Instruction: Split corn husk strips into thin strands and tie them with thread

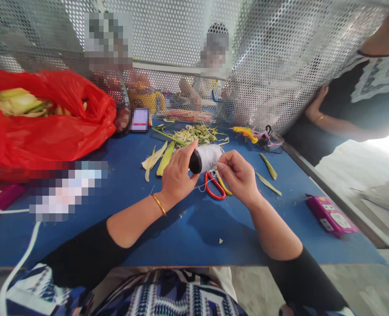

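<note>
Though cluttered, blue table [237, 250] beside mesh [168, 39].

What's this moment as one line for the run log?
left hand: grip around white thread spool | right hand: pinched at spool's right end | blue table: red-and-yellow scissors handles

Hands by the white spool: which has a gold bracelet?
The left hand, holding the spool, wears the gold bracelet; the right hand wears none.
</note>
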The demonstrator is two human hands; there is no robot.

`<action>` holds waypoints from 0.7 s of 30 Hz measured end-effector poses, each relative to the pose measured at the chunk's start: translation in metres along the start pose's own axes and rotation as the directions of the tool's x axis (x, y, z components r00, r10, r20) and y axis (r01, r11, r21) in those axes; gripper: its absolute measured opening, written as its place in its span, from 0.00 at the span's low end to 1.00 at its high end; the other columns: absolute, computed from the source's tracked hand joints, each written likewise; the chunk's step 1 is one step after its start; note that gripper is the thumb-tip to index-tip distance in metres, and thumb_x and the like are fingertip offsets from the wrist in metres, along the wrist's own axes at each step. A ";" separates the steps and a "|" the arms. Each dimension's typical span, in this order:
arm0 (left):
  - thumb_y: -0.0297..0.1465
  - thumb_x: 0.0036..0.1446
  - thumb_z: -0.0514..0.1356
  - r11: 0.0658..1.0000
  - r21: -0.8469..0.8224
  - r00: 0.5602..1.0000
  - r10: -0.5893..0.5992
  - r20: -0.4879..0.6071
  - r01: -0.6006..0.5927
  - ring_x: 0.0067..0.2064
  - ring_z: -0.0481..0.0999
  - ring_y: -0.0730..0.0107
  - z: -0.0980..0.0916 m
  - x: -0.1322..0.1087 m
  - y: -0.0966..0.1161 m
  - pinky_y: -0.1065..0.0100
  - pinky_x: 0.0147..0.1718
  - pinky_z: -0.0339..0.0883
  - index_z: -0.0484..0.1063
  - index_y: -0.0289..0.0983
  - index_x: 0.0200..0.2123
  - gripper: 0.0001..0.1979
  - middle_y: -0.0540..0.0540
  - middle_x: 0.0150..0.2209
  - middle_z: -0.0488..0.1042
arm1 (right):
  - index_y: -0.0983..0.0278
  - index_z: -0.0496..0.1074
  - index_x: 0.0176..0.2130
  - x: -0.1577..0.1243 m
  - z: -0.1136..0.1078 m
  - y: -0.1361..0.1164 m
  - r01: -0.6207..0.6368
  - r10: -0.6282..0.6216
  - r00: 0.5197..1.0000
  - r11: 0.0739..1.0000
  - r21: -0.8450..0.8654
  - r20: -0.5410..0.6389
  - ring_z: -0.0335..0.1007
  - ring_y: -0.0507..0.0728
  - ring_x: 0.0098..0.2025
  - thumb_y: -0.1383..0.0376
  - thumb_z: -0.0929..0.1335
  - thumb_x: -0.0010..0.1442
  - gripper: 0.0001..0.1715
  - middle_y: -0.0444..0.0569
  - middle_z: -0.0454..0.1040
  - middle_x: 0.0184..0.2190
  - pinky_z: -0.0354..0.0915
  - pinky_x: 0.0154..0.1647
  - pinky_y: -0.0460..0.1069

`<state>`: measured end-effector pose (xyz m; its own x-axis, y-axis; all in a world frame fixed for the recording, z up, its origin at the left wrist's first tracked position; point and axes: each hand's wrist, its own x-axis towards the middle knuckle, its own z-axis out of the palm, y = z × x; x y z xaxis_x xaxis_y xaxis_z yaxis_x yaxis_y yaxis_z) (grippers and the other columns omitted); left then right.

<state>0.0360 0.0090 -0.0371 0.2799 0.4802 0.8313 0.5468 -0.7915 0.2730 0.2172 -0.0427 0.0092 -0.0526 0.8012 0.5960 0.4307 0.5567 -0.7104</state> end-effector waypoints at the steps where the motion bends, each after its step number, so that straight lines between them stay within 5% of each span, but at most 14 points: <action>1: 0.21 0.55 0.65 1.000 0.006 1.000 -0.006 -0.009 0.007 0.64 0.74 0.52 0.000 0.000 0.000 0.54 0.61 0.72 0.55 0.40 0.69 0.41 0.37 0.63 0.74 | 0.59 0.67 0.34 0.001 0.000 0.000 -0.005 0.005 1.000 1.000 -0.003 -0.007 0.58 0.49 0.21 0.61 0.69 0.63 0.07 0.36 0.65 0.20 0.56 0.24 0.47; 6: 0.20 0.55 0.64 0.999 0.027 0.999 -0.027 -0.044 0.028 0.64 0.74 0.53 0.000 0.000 -0.002 0.54 0.61 0.72 0.54 0.40 0.70 0.41 0.37 0.63 0.74 | 0.60 0.72 0.41 0.004 -0.004 -0.001 -0.090 0.088 0.996 0.992 0.084 0.017 0.54 0.48 0.19 0.55 0.73 0.61 0.13 0.34 0.61 0.18 0.54 0.23 0.47; 11: 0.19 0.55 0.63 0.999 0.036 0.994 0.038 -0.098 -0.034 0.63 0.75 0.52 -0.001 0.002 -0.003 0.52 0.62 0.72 0.57 0.39 0.68 0.38 0.36 0.61 0.75 | 0.61 0.74 0.41 0.002 -0.008 -0.004 -0.224 0.144 0.942 0.943 0.248 0.302 0.53 0.48 0.16 0.49 0.74 0.59 0.20 0.33 0.62 0.16 0.53 0.19 0.47; 12: 0.19 0.55 0.63 0.998 0.042 0.992 0.061 -0.111 -0.056 0.63 0.75 0.53 -0.002 0.002 -0.002 0.52 0.62 0.71 0.59 0.39 0.66 0.36 0.36 0.60 0.76 | 0.61 0.75 0.39 0.001 -0.009 -0.004 -0.199 0.135 0.953 0.954 0.223 0.272 0.55 0.48 0.17 0.48 0.74 0.59 0.20 0.35 0.63 0.16 0.55 0.20 0.47; 14: 0.17 0.56 0.61 0.993 0.058 0.985 0.114 -0.133 -0.107 0.62 0.76 0.54 -0.003 0.004 -0.001 0.53 0.62 0.71 0.62 0.39 0.63 0.33 0.37 0.58 0.77 | 0.60 0.76 0.34 0.002 -0.011 -0.003 -0.110 0.108 0.994 0.986 0.123 0.021 0.61 0.50 0.20 0.47 0.73 0.60 0.20 0.39 0.68 0.19 0.60 0.24 0.48; 17: 0.15 0.57 0.59 0.973 0.089 0.963 0.223 -0.148 -0.212 0.62 0.75 0.56 -0.006 0.005 0.002 0.54 0.62 0.72 0.64 0.37 0.62 0.30 0.37 0.57 0.78 | 0.59 0.77 0.36 0.006 -0.016 0.005 -0.121 0.115 0.901 0.993 0.011 -0.419 0.70 0.54 0.32 0.45 0.74 0.56 0.21 0.45 0.75 0.30 0.67 0.35 0.51; 19: 0.14 0.59 0.57 0.954 0.100 0.945 0.293 -0.147 -0.281 0.64 0.75 0.57 -0.007 0.004 0.003 0.55 0.63 0.72 0.64 0.37 0.62 0.29 0.38 0.56 0.79 | 0.58 0.76 0.40 0.010 -0.017 0.011 -0.236 0.262 0.863 0.965 0.112 -0.432 0.73 0.57 0.39 0.41 0.75 0.52 0.27 0.47 0.78 0.37 0.70 0.40 0.52; 21: 0.15 0.61 0.56 0.943 0.089 0.934 0.331 -0.131 -0.322 0.65 0.74 0.58 -0.007 0.002 0.004 0.54 0.63 0.72 0.63 0.38 0.63 0.29 0.39 0.56 0.79 | 0.57 0.75 0.44 0.011 -0.015 0.016 -0.378 0.442 0.866 0.884 0.274 -0.232 0.75 0.58 0.42 0.37 0.75 0.48 0.35 0.47 0.79 0.39 0.72 0.41 0.53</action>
<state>0.0332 0.0040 -0.0308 0.3391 0.1366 0.9308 0.4957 -0.8668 -0.0534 0.2369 -0.0282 0.0104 0.3542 0.8893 0.2894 0.1538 0.2499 -0.9560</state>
